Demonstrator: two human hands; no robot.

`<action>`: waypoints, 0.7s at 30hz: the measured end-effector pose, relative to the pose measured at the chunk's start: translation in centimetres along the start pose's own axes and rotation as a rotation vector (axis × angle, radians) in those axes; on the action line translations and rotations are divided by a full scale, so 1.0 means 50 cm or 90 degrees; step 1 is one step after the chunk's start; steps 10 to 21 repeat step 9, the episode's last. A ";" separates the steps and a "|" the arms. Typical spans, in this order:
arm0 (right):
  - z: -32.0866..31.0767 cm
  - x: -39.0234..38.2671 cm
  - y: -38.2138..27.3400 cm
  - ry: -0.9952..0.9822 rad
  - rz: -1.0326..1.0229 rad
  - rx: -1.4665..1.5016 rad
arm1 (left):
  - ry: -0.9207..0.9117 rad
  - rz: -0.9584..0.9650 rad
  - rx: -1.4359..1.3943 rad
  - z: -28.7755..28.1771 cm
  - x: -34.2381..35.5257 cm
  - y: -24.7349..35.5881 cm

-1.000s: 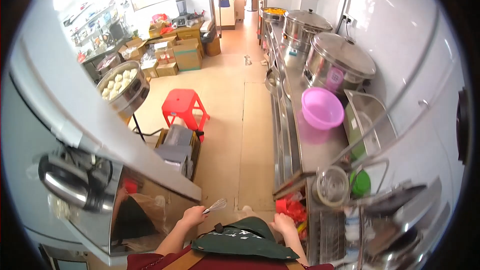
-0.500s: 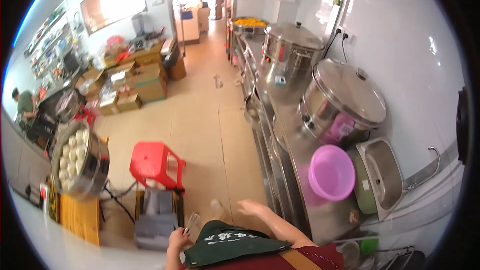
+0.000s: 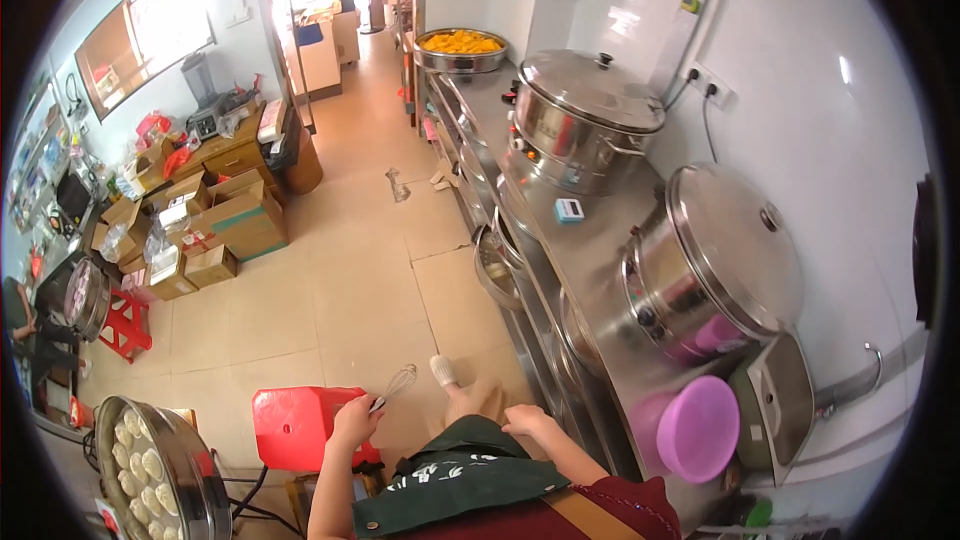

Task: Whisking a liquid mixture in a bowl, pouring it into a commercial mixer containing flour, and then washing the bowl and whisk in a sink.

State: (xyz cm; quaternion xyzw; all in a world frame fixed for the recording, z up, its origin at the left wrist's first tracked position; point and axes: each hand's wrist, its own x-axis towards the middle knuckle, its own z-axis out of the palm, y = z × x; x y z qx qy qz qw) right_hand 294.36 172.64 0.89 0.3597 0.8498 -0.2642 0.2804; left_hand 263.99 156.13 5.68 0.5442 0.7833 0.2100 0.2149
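Observation:
My left hand (image 3: 352, 421) is closed around the handle of a wire whisk (image 3: 398, 387), whose loops point forward over the floor. Just below that hand stands a red plastic stool (image 3: 288, 428). My right hand (image 3: 527, 421) hangs in front of my green apron (image 3: 470, 480), between my body and the steel counter (image 3: 625, 340). Its fingers look curled together, and I see nothing in them. A round steel steamer tray (image 3: 205, 470) holding pale buns (image 3: 150, 465) stands at the lower left.
Two lidded steel steamers (image 3: 580, 110) stand along the counter, with a pan of orange food (image 3: 460, 42) at its far end. Nearer are a pink basin (image 3: 698, 428) and a sink (image 3: 790, 390). Cardboard boxes (image 3: 235, 225) crowd the left; part of another person (image 3: 18, 315) shows there.
I have moved forward past the counter. My left hand has risen with the whisk and now overlaps the stool. My right hand has drawn in, its fingers no longer stretched out.

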 end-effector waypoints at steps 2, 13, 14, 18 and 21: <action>-0.068 0.069 0.002 -0.039 0.035 -0.019 | 0.003 -0.043 -0.010 0.015 0.060 -0.051; -0.369 0.416 -0.123 -0.024 -0.110 -0.125 | 0.087 -0.361 -0.323 -0.056 0.216 -0.219; -0.369 0.416 -0.123 -0.024 -0.110 -0.125 | 0.087 -0.361 -0.323 -0.056 0.216 -0.219; -0.369 0.416 -0.123 -0.024 -0.110 -0.125 | 0.087 -0.361 -0.323 -0.056 0.216 -0.219; -0.369 0.416 -0.123 -0.024 -0.110 -0.125 | 0.087 -0.361 -0.323 -0.056 0.216 -0.219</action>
